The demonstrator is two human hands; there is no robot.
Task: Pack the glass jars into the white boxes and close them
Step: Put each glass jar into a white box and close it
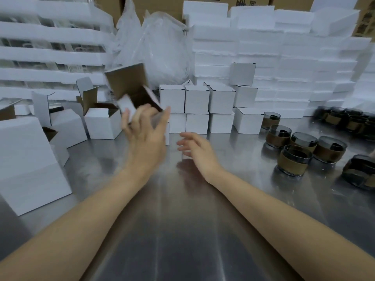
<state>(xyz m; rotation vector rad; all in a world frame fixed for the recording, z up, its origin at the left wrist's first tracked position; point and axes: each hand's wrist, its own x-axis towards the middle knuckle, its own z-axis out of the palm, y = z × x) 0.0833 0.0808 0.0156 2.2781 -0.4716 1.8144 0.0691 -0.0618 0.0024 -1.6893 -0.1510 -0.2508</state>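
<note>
Left hand (pixel 145 130) grips white box (pixel 129 88), raised, tilted, flaps open, blurred. Right hand (pixel 194 148) empty, fingers slack. Glass jars (pixel 296 159) upright on surface (pixel 182 220), rightward; right hand nearer.

The table (pixel 188 230) is brushed, reflective metal. The white boxes (pixel 196 99) are matt cardboard, brown inside. The jars (pixel 296 161) are smoky, glossy glass, banded in brown, perhaps paper.
</note>
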